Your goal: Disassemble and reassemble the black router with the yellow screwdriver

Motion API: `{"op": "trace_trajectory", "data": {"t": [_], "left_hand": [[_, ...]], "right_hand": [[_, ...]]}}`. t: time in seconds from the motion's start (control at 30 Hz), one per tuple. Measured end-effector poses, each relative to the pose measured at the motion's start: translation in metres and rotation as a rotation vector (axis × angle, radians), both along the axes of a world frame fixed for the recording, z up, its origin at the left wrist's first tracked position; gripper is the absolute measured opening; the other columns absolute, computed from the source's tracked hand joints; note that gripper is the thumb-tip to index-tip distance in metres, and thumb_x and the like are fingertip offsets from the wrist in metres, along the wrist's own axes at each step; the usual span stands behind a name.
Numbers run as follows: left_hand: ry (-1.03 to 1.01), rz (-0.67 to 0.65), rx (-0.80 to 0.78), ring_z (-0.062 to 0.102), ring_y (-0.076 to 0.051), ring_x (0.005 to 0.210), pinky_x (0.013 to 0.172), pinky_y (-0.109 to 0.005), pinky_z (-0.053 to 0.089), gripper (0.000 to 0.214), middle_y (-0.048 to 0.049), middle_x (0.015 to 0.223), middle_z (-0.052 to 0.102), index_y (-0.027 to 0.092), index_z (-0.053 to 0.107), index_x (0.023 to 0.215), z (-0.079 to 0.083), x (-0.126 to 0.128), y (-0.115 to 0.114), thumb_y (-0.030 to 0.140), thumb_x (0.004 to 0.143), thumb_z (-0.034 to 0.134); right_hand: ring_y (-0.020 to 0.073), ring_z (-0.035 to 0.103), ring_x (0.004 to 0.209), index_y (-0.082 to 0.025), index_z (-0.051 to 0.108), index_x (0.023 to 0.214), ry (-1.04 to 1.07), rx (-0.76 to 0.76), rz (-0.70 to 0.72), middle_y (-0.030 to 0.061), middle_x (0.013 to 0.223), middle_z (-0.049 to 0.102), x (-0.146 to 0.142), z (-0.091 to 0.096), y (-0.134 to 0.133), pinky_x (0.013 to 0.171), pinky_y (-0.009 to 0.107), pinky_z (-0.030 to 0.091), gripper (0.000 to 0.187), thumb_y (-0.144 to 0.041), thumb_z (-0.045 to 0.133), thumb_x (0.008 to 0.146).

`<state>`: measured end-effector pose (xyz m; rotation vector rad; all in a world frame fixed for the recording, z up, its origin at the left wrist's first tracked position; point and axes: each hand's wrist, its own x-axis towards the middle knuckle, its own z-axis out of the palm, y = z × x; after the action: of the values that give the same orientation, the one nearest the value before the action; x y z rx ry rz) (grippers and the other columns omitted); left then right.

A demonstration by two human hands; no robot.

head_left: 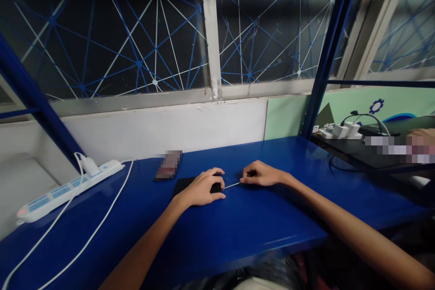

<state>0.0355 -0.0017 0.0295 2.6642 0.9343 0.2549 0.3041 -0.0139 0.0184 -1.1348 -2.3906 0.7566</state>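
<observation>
My left hand (203, 187) rests on a flat black slab (181, 185), perhaps a phone, lying on the blue table (238, 226); its fingers curl over the slab's right end. My right hand (260, 174) is closed in a pinch on a thin light-coloured tool (231, 185), whose tip points at the slab's right edge by my left thumb. A few tiny specks lie on the table between the two hands.
A white power strip (64, 188) with a plugged charger and white cables lies at the left. A small dark object (167, 166) sits behind the slab. At the right, another desk holds white chargers (343, 130), and another person's hand (421, 138) shows at the edge.
</observation>
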Motion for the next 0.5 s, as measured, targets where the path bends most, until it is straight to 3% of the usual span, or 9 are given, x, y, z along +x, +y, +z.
{"op": "trace_trajectory", "data": {"t": [0.5], "left_hand": [[0.014,0.005,0.002,0.051,-0.031,0.119,0.103,-0.051,0.036,0.015,-0.0040,0.136,0.048,0.025,0.065,0.087,0.0030,0.0006,-0.0027,0.038,0.081,0.067]], "right_hand": [[0.0095,0.041,0.056,-0.016,0.060,0.073,-0.035,0.065,-0.039,-0.0033,0.065,0.052,0.0013,-0.0048,0.0056,0.052,0.023,0.027,0.037,-0.051,0.074,0.068]]}}
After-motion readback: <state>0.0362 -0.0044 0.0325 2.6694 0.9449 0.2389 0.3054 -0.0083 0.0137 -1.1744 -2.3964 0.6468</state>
